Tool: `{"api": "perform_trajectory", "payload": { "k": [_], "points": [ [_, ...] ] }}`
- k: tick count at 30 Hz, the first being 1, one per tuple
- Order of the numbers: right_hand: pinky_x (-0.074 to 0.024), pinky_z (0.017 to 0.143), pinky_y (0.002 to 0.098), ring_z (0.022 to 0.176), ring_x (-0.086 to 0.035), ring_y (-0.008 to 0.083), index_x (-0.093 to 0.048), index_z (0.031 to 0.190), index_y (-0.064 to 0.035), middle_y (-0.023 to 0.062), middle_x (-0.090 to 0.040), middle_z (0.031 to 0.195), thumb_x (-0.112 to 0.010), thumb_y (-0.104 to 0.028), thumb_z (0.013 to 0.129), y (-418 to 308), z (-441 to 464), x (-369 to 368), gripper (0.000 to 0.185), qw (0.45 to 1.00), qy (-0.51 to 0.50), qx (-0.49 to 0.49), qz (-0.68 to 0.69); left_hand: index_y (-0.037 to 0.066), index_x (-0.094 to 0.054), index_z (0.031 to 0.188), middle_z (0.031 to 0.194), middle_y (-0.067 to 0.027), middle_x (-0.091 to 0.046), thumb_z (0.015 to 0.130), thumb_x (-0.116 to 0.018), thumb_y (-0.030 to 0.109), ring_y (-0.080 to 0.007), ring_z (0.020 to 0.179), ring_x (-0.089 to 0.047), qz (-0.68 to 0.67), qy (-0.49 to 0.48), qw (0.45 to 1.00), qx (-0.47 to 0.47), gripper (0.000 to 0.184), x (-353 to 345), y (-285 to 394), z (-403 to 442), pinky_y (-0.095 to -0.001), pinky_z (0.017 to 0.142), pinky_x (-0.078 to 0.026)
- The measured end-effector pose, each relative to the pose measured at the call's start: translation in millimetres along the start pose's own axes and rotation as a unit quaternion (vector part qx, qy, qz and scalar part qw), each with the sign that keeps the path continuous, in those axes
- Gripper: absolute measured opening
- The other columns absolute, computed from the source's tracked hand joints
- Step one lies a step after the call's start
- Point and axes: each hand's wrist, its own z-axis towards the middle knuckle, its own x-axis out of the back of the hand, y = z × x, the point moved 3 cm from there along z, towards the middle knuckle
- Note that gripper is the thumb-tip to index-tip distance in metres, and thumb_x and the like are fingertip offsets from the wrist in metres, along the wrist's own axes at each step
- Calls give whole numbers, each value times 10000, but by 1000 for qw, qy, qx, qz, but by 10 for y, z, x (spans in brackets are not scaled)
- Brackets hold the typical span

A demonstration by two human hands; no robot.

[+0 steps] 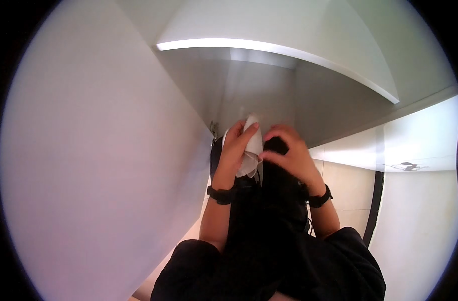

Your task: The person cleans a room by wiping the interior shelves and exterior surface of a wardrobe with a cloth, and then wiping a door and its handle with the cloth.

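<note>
My left hand (234, 149) is closed around a white roll (254, 138), its thumb lying along the top. Thin, see-through film (249, 164) hangs loose from the roll's lower end; it looks like plastic, but I cannot tell its exact kind. Just right of the roll is my right hand (293, 154), fingers curved and apart from the thumb. Its thumb tip comes close to the film's edge; whether they touch is unclear. Both wrists wear black bands. The roll is held above my dark-clothed lap, before an open cabinet (259, 90).
A large pale door panel (98, 140) stands along my left, with a metal hinge (214, 131) near the cabinet. A white shelf edge (279, 48) crosses above my hands. To the right are floor tiles (344, 188) and a white panel (419, 210).
</note>
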Motion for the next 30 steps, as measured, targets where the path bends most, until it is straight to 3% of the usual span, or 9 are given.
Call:
{"api": "perform_trajectory", "payload": {
  "k": [5,11,14,16,17,21,23,25,30],
  "points": [
    [-473,834,288,944,-606,222,-597,956,-34,112,-604,1023,-764,-127,733,12,-53,-206,293,994,-2,-81,72,-1,-553,1088,938,-22,-570,857,-668,183,-94,841,-537,45,-8,999,-12,317,-43,43,-14,-235,732,-437],
    [-409,691,207,761,-498,47,-552,964,-25,-22,-556,815,-593,-147,916,328,-72,-252,137,944,72,-192,258,20,-536,1075,1000,-51,-553,840,-668,81,-117,874,-532,86,-58,988,-111,276,-54,222,-133,-248,774,-453],
    [-395,694,202,767,-491,48,-538,977,-51,-29,-541,822,-570,-168,931,362,-49,-242,130,928,61,-192,314,42,-535,1142,1017,-37,-564,868,-627,65,-126,905,-538,169,-76,967,-177,290,11,203,-139,-272,828,-452],
    [-388,689,197,764,-487,48,-527,979,-51,-33,-536,816,-563,-182,934,326,-20,-231,143,903,73,-197,376,22,-531,1096,1104,-66,-543,859,-650,95,-125,917,-552,218,-89,972,-9,275,52,109,-143,-268,784,-479],
    [-382,685,192,762,-483,49,-516,981,-52,-36,-531,809,-556,-196,938,316,-14,-232,155,874,83,-201,435,22,-531,1096,1104,-66,-543,859,-650,95,-125,917,-552,219,-89,972,-8,275,39,53,-156,-268,784,-479],
    [-398,734,206,828,-501,64,-519,1009,-70,-28,-529,867,-529,-195,953,335,-31,-276,137,824,81,-249,503,18,-513,1197,1151,-90,-565,895,-614,155,-169,1017,-562,254,-53,960,-104,347,59,-91,-142,-285,877,-449],
    [-417,786,234,896,-513,87,-513,1050,-77,-14,-530,924,-528,-208,953,234,-1,-322,164,720,69,-268,637,18,-498,1245,1162,-100,-576,904,-602,173,-181,1045,-560,260,-41,958,-110,389,65,-107,-139,-285,907,-433],
    [-419,816,247,929,-515,99,-511,1065,-75,-3,-535,955,-530,-213,952,207,18,-342,179,709,53,-256,655,25,-463,1315,1149,-102,-597,920,-577,210,-175,1031,-561,119,-23,992,-29,450,-5,-88,-159,-272,924,-414],
    [-436,850,276,946,-540,134,-509,1094,-61,21,-556,998,-539,-237,947,277,36,-179,232,712,87,-204,666,19,-491,1298,1155,-82,-599,933,-553,165,-133,1022,-552,230,-43,971,-55,397,197,-18,-121,-250,908,-414]
  ]
}}
